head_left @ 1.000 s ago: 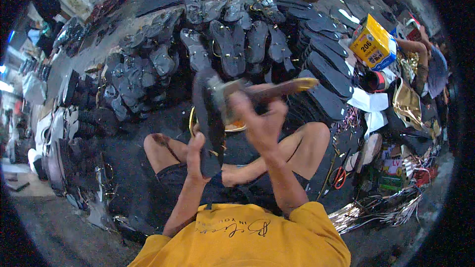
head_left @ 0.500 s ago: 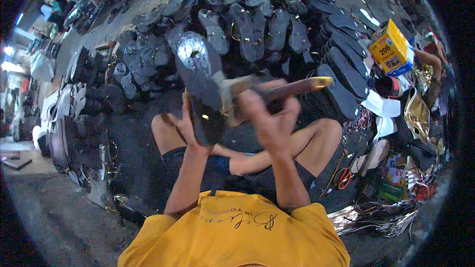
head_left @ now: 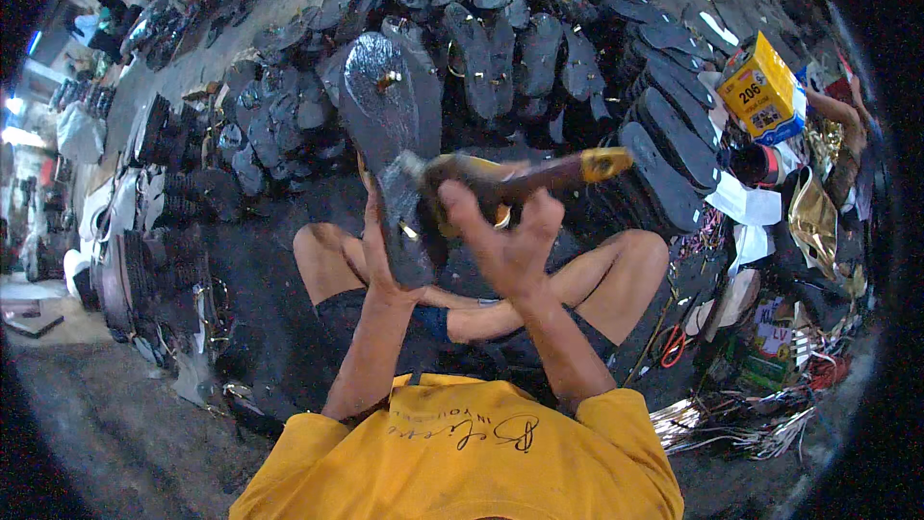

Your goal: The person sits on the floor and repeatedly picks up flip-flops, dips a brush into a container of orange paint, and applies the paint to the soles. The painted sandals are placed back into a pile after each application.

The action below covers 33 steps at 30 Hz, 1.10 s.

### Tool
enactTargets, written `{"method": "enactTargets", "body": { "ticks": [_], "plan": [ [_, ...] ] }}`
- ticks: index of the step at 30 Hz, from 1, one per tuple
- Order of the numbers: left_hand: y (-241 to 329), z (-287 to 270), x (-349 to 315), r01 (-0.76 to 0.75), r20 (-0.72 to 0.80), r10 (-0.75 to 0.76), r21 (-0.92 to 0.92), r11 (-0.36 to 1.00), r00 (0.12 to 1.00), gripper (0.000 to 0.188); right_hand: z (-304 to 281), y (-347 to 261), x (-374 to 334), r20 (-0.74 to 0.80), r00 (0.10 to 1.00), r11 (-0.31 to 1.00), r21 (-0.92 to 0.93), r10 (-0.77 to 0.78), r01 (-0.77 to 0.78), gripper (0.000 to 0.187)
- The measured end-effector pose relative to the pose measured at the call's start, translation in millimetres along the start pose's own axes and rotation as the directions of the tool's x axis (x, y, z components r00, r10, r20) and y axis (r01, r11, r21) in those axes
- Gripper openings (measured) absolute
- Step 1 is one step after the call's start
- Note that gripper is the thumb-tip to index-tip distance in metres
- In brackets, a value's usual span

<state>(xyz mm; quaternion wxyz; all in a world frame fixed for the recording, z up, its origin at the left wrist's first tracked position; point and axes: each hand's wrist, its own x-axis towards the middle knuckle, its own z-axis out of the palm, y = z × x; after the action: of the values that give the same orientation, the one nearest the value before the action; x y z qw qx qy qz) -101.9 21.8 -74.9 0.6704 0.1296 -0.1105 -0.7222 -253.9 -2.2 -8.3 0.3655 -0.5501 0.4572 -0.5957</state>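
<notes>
A dark shoe sole (head_left: 390,135) stands tilted in front of me, its far end shiny with a wet-looking coat and a small gold-coloured bit on it. My left hand (head_left: 379,246) grips its near left edge, thumb and fingers about the sides. In my right hand (head_left: 505,236) is a broad brush (head_left: 549,176) with a brown handle and yellow end. The bristle end meets the right side of the sole near its middle and is smeared by motion. A second gold-coloured bit shows on the sole's near part.
Rows of dark soles (head_left: 472,58) lie ahead, with stacked soles (head_left: 664,154) at right. Farther right are a yellow and blue box (head_left: 760,91), white sheets (head_left: 746,207), gold material (head_left: 813,221), orange-handled scissors (head_left: 672,347) and silvery strips (head_left: 731,424). Another person's arm (head_left: 837,111) shows beyond the box.
The brush and my right hand have moved left and slightly toward me, across the sole. The sole's far end has tilted a little, and more of its coated face shows.
</notes>
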Motion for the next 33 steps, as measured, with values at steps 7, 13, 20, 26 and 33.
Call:
{"method": "enactTargets", "body": {
  "ticks": [7, 13, 20, 26, 33],
  "plan": [
    [2.8, 10.5, 6.9, -0.037, -0.211, 0.045, 0.040, 0.998, 0.976, 0.056, -6.5, 13.8, 16.9, -0.051, 0.996, 0.996, -0.062, 0.067, -0.070, 0.026],
    [1.8, 21.7, 19.1, -0.049, -0.239, 0.113, 0.257, 0.965, 0.964, 0.050, 4.9, 31.7, -47.9, -0.137, 0.991, 0.998, 0.062, 0.006, 0.003, 0.043],
    [68.5, 157.0, 175.7, -0.141, 0.117, 0.110, 0.304, 0.942, 0.987, 0.041, -135.9, 82.2, 23.0, -0.594, 0.771, 0.949, -0.041, 0.227, -0.312, 0.028],
    [-44.6, 102.8, 352.3, 0.034, -0.118, -0.011, 0.195, 0.980, 0.993, 0.040, -163.1, 128.2, 21.8, -0.639, 0.746, 0.857, -0.265, 0.187, -0.442, 0.028],
    [-92.2, 4.2, 394.3, 0.106, -0.261, -0.056, 0.180, 0.978, 0.964, 0.043, -134.8, 43.9, 53.4, -0.611, 0.631, 0.242, -0.599, 0.479, -0.763, 0.068]
  ]
}}
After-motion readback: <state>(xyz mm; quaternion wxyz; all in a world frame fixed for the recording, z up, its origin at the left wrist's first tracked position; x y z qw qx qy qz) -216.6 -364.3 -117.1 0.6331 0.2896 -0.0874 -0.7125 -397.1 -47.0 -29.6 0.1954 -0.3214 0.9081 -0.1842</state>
